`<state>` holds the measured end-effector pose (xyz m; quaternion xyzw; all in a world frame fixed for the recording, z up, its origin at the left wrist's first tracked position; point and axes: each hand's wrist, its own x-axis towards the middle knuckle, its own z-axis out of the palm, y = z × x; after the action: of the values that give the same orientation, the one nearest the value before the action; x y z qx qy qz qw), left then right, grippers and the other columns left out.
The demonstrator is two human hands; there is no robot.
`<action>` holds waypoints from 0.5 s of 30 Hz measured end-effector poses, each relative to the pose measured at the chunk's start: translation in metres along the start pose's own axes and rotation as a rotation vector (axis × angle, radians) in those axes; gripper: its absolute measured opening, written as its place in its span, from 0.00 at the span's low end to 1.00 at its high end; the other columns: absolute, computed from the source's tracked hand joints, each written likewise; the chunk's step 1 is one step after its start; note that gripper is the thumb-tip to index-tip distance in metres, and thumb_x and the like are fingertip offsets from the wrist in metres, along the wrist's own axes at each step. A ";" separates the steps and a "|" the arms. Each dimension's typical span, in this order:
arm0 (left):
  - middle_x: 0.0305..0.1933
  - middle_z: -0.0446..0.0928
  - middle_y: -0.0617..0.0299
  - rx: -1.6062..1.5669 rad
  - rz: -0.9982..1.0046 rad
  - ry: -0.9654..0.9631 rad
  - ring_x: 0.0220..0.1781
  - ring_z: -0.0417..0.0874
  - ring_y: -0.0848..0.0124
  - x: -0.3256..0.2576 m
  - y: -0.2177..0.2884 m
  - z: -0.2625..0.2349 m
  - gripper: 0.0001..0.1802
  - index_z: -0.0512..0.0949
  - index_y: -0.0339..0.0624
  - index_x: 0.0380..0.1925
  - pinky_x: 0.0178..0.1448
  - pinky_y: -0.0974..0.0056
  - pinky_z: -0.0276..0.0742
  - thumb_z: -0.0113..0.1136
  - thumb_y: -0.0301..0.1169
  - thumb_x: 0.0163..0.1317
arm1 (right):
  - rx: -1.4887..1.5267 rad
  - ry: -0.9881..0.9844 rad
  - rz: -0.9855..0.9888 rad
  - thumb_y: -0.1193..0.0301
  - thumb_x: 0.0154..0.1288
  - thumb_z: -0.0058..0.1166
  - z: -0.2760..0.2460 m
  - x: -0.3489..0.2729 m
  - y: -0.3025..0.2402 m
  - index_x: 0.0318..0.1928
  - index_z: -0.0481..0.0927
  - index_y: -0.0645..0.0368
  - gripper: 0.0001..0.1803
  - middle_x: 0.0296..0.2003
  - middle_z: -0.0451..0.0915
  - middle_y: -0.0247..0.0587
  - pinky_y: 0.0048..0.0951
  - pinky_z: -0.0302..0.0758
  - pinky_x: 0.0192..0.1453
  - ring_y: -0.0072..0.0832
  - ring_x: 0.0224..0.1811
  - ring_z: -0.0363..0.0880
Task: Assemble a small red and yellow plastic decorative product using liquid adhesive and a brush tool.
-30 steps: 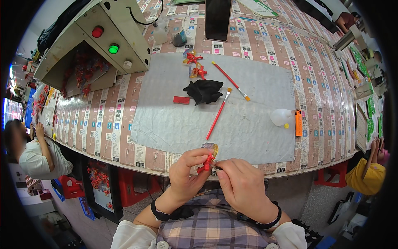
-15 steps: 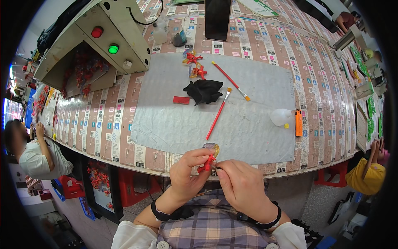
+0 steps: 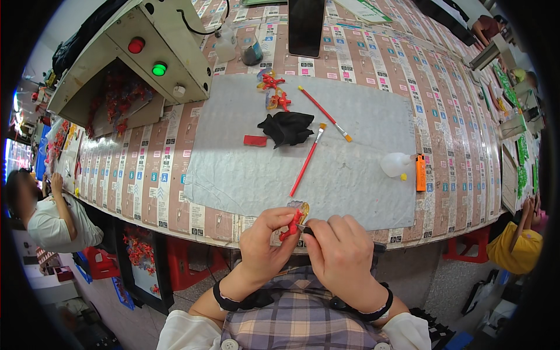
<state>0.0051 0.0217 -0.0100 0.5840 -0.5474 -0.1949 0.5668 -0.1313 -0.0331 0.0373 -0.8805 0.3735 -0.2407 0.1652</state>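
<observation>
Close to the table's front edge, my left hand (image 3: 265, 242) is closed on a small red figurine (image 3: 294, 226) with clear and yellow translucent parts at its top. My right hand (image 3: 341, 251) pinches a small dark-handled tool (image 3: 307, 231); its thin metal tip touches or nearly touches the figurine, and my fingers cover most of the handle. Beyond my hands, a grey cloth (image 3: 361, 186) bears two red brushes, one the nearer brush (image 3: 304, 166) and one the farther brush (image 3: 326, 115). A black cloth (image 3: 286, 129) lies crumpled beside a red strip (image 3: 255, 140). Two similar red figurines (image 3: 274, 93) lie behind it.
At the left stands a metal machine (image 3: 181, 41) with a red and a green button, red pieces inside its opening. A white bottle (image 3: 395, 164) and an orange box cutter (image 3: 420, 172) lie at the right. A dark phone (image 3: 306, 29) stands at the back. People sit at both sides.
The figurine has turned slightly in my left fingers. My right hand has shifted a little, and the tool's metal tip now shows against the figurine.
</observation>
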 end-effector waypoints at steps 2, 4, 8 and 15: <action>0.42 0.79 0.52 -0.025 -0.020 0.005 0.39 0.83 0.64 0.000 0.000 0.000 0.17 0.73 0.37 0.40 0.40 0.68 0.78 0.64 0.17 0.49 | 0.040 0.008 0.009 0.67 0.55 0.56 0.000 0.000 0.001 0.32 0.75 0.55 0.07 0.22 0.68 0.35 0.31 0.65 0.26 0.30 0.24 0.69; 0.42 0.79 0.52 -0.038 -0.030 -0.001 0.39 0.83 0.65 0.000 0.001 0.001 0.17 0.73 0.37 0.40 0.40 0.68 0.78 0.64 0.17 0.50 | 0.120 0.008 0.030 0.67 0.56 0.56 0.001 -0.001 0.003 0.32 0.75 0.56 0.07 0.23 0.69 0.35 0.31 0.66 0.26 0.31 0.24 0.69; 0.42 0.79 0.52 -0.046 -0.035 -0.006 0.40 0.83 0.65 0.000 0.000 0.000 0.17 0.73 0.37 0.40 0.41 0.68 0.78 0.64 0.17 0.49 | 0.161 -0.036 0.046 0.68 0.59 0.54 -0.001 -0.002 0.001 0.33 0.75 0.57 0.06 0.23 0.72 0.37 0.31 0.68 0.26 0.32 0.24 0.72; 0.42 0.79 0.51 -0.057 -0.040 -0.014 0.40 0.83 0.63 -0.001 0.000 0.001 0.17 0.72 0.37 0.40 0.42 0.68 0.78 0.64 0.16 0.49 | 0.191 -0.064 0.062 0.68 0.61 0.52 -0.002 -0.002 0.002 0.33 0.75 0.58 0.07 0.23 0.75 0.37 0.31 0.70 0.26 0.33 0.24 0.75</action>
<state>0.0046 0.0219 -0.0107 0.5770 -0.5341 -0.2258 0.5752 -0.1343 -0.0330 0.0376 -0.8561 0.3702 -0.2416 0.2677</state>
